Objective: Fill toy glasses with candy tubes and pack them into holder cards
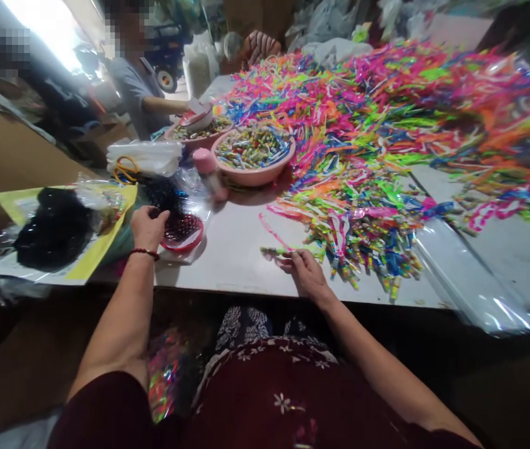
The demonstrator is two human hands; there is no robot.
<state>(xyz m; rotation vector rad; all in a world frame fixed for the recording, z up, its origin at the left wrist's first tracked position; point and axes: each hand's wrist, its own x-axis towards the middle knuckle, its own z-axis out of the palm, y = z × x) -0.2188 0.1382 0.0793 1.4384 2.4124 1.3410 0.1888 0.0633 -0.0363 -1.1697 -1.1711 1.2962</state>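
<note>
My left hand [148, 227] reaches into a small red dish [189, 240] of dark small pieces, fingers curled together over them. My right hand [305, 271] rests near the white table's front edge [237, 274] and pinches a thin green stick with a pink strip [272, 240] attached. Just right of that hand lies a loose heap of similar coloured sticks [368, 249]. A huge pile of neon plastic strips [409, 112] covers the far right of the table.
A pink bowl [253, 178] of coloured pieces and a pink bottle [209, 171] stand mid-table. Black items in plastic [54, 227] lie on yellow paper at left. Clear plastic sleeves [471, 280] overhang the right edge. Another person [136, 87] works at a second bowl [194, 140].
</note>
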